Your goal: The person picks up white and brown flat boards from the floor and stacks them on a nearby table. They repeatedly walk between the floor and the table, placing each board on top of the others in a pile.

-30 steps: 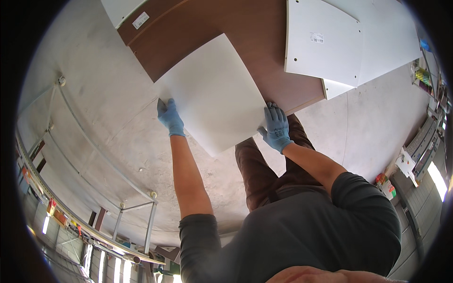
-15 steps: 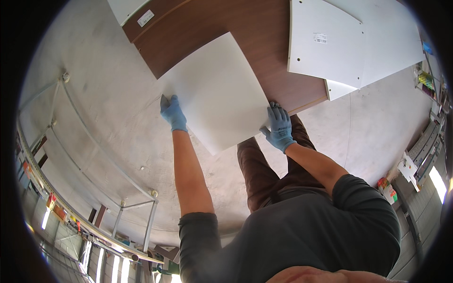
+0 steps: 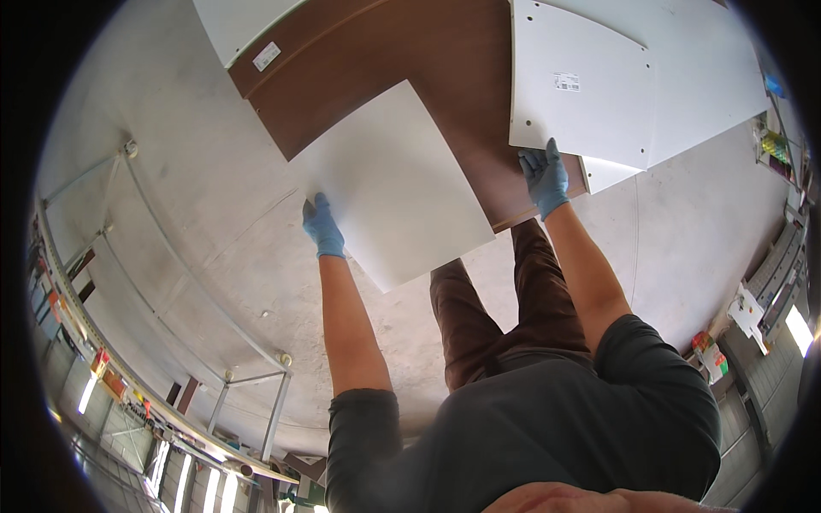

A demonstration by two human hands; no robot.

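Floor (image 3: 222,162) flanks left hand (image 3: 326,231), grip unclear at plain panel (image 3: 398,188) edge; right hand (image 3: 547,181) spread at labelled panel (image 3: 580,98).

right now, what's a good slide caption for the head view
Gloved left hand at the edge of a plain white board, right hand at the edge of a labelled white panel.

To your left, a metal frame (image 3: 276,418) with round pale fittings at its corners stood on the grey floor (image 3: 214,188), and beyond it curved a long, cluttered bench (image 3: 205,442). On your right, you had a red-and-green package (image 3: 709,356) near a white piece (image 3: 747,315) and a bright strip (image 3: 799,332).
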